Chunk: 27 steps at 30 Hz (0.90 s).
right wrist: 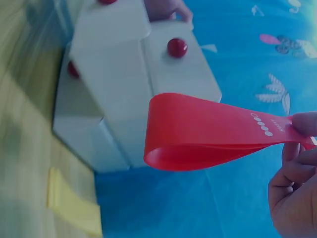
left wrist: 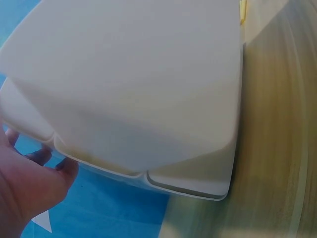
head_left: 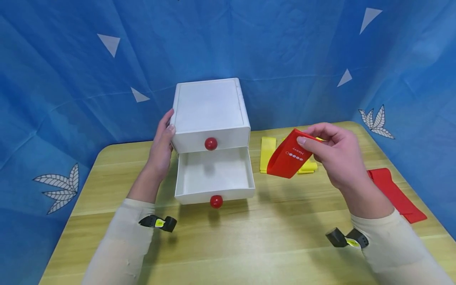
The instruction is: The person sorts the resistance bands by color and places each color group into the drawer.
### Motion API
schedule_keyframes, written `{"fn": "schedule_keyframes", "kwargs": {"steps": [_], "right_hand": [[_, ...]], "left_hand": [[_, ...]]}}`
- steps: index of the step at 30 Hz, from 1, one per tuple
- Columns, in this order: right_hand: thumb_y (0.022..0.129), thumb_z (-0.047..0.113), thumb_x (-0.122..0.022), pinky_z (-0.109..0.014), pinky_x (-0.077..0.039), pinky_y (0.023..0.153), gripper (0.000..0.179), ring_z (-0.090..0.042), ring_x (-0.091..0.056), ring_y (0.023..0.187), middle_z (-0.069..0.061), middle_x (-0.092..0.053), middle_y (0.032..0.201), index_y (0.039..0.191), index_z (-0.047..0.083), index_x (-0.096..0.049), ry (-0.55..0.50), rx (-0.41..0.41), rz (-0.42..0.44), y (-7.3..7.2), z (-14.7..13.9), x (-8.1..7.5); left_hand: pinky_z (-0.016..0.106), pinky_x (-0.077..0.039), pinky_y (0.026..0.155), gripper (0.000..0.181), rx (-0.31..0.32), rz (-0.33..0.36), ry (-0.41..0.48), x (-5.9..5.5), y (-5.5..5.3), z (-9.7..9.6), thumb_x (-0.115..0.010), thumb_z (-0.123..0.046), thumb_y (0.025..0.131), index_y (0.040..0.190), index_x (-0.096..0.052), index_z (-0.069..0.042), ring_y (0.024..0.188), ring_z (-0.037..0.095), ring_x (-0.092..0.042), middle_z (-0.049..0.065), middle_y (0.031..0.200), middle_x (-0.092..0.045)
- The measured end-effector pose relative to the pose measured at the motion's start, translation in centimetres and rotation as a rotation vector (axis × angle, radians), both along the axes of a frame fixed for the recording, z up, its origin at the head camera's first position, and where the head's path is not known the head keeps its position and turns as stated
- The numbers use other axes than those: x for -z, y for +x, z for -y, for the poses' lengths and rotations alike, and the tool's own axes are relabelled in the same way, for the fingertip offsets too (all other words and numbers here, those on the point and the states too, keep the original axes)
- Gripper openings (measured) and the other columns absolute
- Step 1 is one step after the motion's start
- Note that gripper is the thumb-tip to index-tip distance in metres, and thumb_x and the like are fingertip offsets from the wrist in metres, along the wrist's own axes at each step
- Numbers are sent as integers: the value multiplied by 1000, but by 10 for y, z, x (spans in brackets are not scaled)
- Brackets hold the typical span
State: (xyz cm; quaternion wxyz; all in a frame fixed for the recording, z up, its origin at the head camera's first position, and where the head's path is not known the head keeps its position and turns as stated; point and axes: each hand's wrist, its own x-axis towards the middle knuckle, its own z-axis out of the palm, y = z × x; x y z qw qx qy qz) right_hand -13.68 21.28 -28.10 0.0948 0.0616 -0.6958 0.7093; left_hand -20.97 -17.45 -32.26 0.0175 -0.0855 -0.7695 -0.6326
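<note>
My right hand (head_left: 338, 154) pinches one end of a red resistance band (head_left: 289, 156) printed "Heavy", between thumb and fingers. The band hangs as a folded loop above the table, to the right of the drawer cabinet. That white cabinet (head_left: 210, 105) has red knobs, and its middle drawer (head_left: 215, 174) is pulled out with a bare floor. Against the cabinet's left side rests my left hand (head_left: 162, 146), thumb near the upper front edge. In the left wrist view, its fingertips (left wrist: 69, 168) are right at the cabinet's edge.
Yellow bands (head_left: 268, 154) lie on the table (head_left: 231, 245) right of the cabinet, partly behind the held band. Another red band (head_left: 397, 196) lies beyond my right wrist, near the table's right edge. A blue patterned cloth (head_left: 285, 51) hangs behind.
</note>
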Motion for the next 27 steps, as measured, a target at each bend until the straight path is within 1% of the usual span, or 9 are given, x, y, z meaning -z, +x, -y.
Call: {"fn": "schedule_keyframes", "kwargs": {"steps": [3,7,9,11,14,18,19,22,27], "right_hand": [[90,3,-72,-22,-54,59,13,-22,-61,81,-14,-66,101,103,-1,-72,-63,-41,-40,-2,13,-8],[90,1,-70,-29,-58,67,11,-24,-64,82,-15,-67,96,100,-3,-71,-113,-80,-71,-7,33,-13],[91,1,-69,-28,-58,66,10,-24,-64,81,-15,-67,95,99,-2,-71,-117,-87,-71,-9,42,-14],[90,2,-69,-28,-57,63,9,-25,-63,80,-16,-67,95,98,-1,-71,-114,-89,-66,-11,52,-13],[90,4,-70,-28,-56,64,11,-27,-62,85,-16,-66,101,100,0,-71,-97,-91,-44,-13,67,-11],[90,4,-70,-32,-57,69,15,-30,-62,94,-16,-66,107,104,-1,-69,-100,-108,-1,-13,88,-7],[90,4,-70,-33,-57,68,16,-31,-61,94,-16,-66,107,104,-2,-69,-102,-113,9,-13,93,-6],[89,5,-70,-37,-58,71,18,-31,-61,99,-15,-65,109,105,-3,-68,-100,-135,32,-13,107,-4],[87,5,-72,-41,-57,76,18,-31,-61,101,-13,-66,109,104,-3,-69,-97,-155,32,-14,129,3]], "left_hand": [[63,-15,112,56,3,-3,3,0,-1,0,-31,-48,106,159,-17,-37,146,24,-14,-6,162,-14],[63,-15,112,56,-1,-8,2,-1,-1,-1,-30,-47,106,159,-17,-36,146,24,-15,-5,162,-14],[63,-15,112,56,-5,-10,-1,-1,-1,-1,-30,-46,106,159,-17,-36,146,24,-15,-5,162,-14],[63,-15,112,56,-8,-11,-1,-1,-1,0,-30,-46,106,159,-17,-36,146,24,-15,-4,162,-14],[63,-16,112,56,-14,-9,-3,-1,-2,0,-30,-47,106,159,-17,-36,146,24,-16,-4,162,-14],[63,-17,112,56,-19,1,-1,0,-2,0,-30,-47,105,159,-18,-37,145,24,-17,-4,162,-15],[62,-17,112,55,-19,2,0,0,-3,0,-30,-47,105,159,-18,-37,145,24,-17,-4,162,-15],[62,-18,112,55,-19,4,2,-1,-2,0,-30,-46,105,159,-19,-37,145,24,-18,-4,162,-16],[63,-18,111,55,-22,4,1,-1,-2,-1,-29,-46,105,159,-18,-36,145,25,-18,-4,162,-16]]}}
